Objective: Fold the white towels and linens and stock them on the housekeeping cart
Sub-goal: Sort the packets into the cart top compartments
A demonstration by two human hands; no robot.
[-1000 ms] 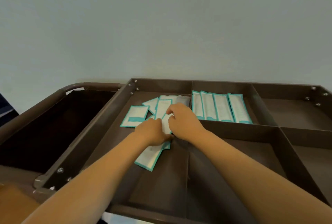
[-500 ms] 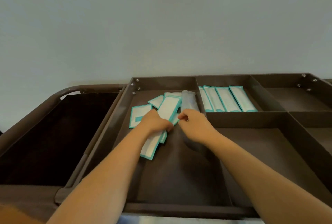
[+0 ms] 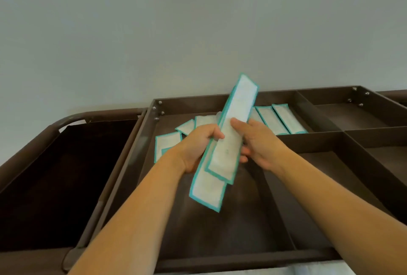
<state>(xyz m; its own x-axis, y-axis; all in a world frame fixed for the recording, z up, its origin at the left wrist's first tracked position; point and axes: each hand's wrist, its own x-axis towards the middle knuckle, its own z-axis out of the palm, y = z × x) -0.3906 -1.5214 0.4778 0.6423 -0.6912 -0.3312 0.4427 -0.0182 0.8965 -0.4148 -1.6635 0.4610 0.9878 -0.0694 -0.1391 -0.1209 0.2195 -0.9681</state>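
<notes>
- Left grip (image 3: 198,144) and right grip (image 3: 262,142): each clamped on teal-edged packets (image 3: 226,151), held tilted.
- Below: cart (image 3: 242,259) compartment; divider (image 3: 278,208) right of right grip.

This looks like a hotel service area. A brown housekeeping cart (image 3: 242,260) has a divided top tray stocked with teal-edged sachets (image 3: 287,118), a deep dark bin (image 3: 55,175) adjoins it, and behind stands a plain wall (image 3: 198,21).

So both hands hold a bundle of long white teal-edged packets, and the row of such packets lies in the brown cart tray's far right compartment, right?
No: the head view shows that row of white teal-edged packets in the brown cart tray's rear middle compartment. The left hand and right hand do hold the bundle.
</notes>
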